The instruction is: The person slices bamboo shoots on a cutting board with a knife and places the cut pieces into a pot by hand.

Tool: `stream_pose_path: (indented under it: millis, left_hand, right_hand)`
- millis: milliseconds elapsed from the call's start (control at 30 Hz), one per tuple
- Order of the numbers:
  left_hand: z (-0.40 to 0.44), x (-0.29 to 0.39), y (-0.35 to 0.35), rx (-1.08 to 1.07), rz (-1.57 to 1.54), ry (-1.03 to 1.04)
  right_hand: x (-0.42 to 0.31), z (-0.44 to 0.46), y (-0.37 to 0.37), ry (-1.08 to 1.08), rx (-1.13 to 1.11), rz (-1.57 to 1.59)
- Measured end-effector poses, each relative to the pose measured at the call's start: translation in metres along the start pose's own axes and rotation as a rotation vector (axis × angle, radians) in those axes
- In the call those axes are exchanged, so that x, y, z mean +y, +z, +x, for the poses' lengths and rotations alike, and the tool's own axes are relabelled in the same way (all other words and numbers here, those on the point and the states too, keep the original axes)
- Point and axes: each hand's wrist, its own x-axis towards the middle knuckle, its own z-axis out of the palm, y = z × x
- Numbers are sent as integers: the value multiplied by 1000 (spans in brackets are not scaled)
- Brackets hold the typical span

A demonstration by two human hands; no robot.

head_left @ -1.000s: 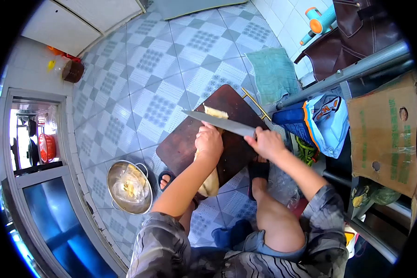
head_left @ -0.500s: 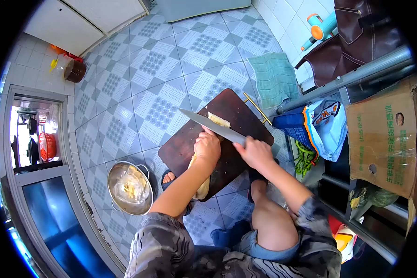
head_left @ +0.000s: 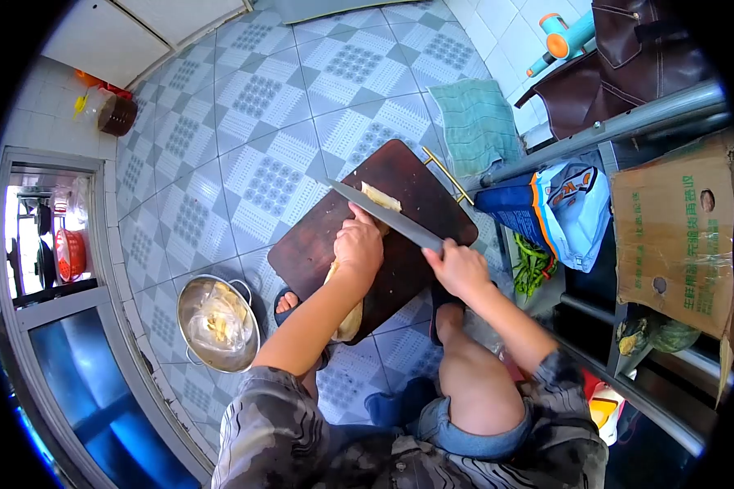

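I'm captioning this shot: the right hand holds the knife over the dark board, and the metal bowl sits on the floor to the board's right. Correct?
Not quite: the head view shows the metal bowl on the floor left of the dark board. The right hand does hold the knife.

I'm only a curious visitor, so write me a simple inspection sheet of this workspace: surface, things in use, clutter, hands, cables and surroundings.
Surface: dark cutting board on the tiled floor, with small pale crumbs.
Things in use: large knife, its blade across pale food; whether it is cut through, I can't tell.
Clutter: metal bowl left of the board, holding a clear plastic bag.
Hands: left hand holds the food, close to the blade; right hand grips the knife.
Cables: nothing seen.
Surroundings: teal cloth on the floor; green peppers and cardboard box to the right.
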Motion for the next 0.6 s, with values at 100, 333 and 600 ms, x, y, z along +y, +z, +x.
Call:
stream_pose_path:
  millis: [100, 333, 600]
  left_hand:
    - [-4, 3, 9, 90, 38, 50]
    - [2, 7, 11, 80, 135, 0]
    - [-2, 9, 11, 116, 102, 27]
  right_hand:
    - [5, -1, 2, -25, 41, -32]
    - [-43, 47, 5, -174, 92, 53]
    - [9, -7, 7, 49, 19, 8]
